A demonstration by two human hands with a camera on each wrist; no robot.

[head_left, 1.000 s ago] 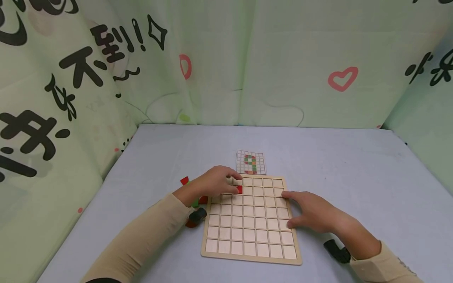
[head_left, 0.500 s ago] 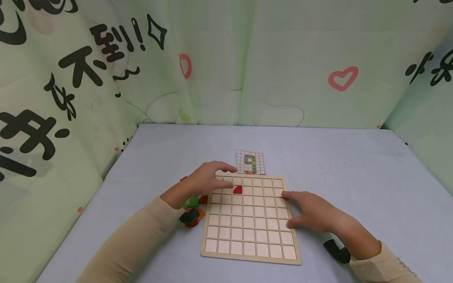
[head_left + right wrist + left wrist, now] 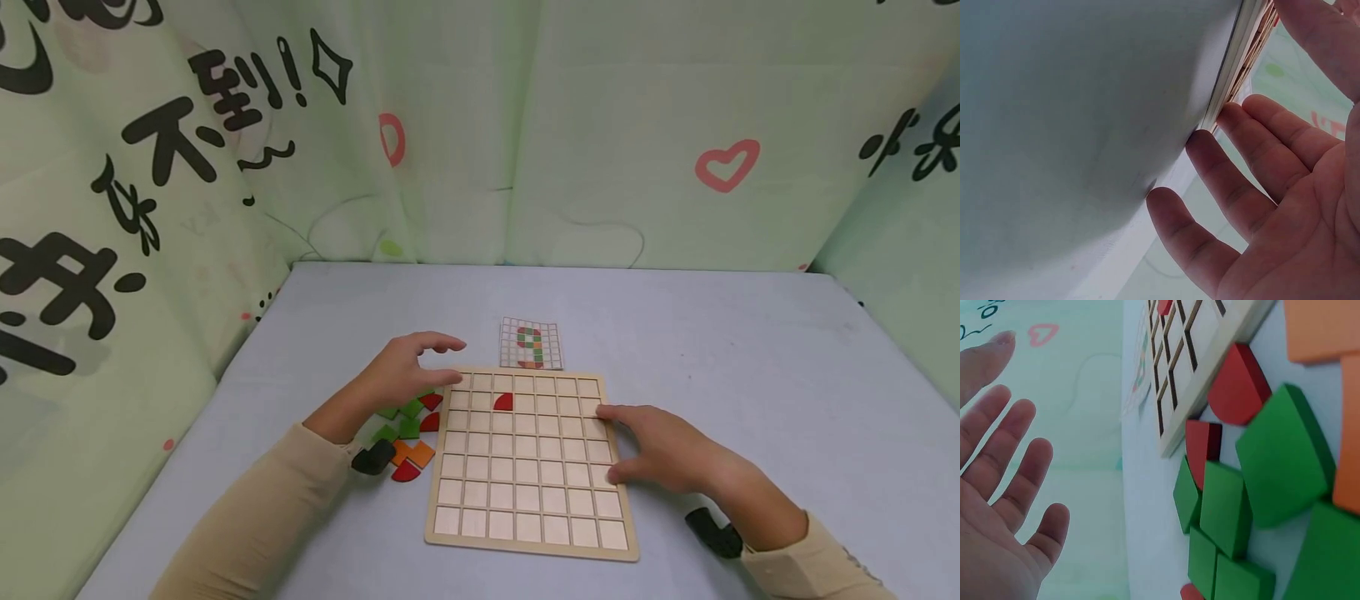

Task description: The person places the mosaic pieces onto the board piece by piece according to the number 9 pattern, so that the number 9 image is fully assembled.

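Note:
A wooden grid board [image 3: 527,479] lies on the table, with one red quarter-round tile [image 3: 504,402] in a cell of its second row from the far edge. My left hand [image 3: 405,367] hovers by the board's far left corner, thumb and fingers spread, with nothing between them; the left wrist view shows the same bare palm [image 3: 997,506]. Below it, loose green tiles [image 3: 408,428], red tiles [image 3: 406,472] and orange tiles [image 3: 422,454] lie along the board's left side. On the right edge of the board rests my right hand [image 3: 667,450], its fingers fairly straight.
A small printed card [image 3: 551,342] with a coloured grid pattern lies just beyond the board's far edge. White cloth covers the table [image 3: 712,333]. Pale green printed curtains [image 3: 600,125] hang behind it and at both sides.
My left hand has let go of the red tile, leaving it in the cell, and moved left off the board, uncovering more of the loose tiles. My right hand has stayed put.

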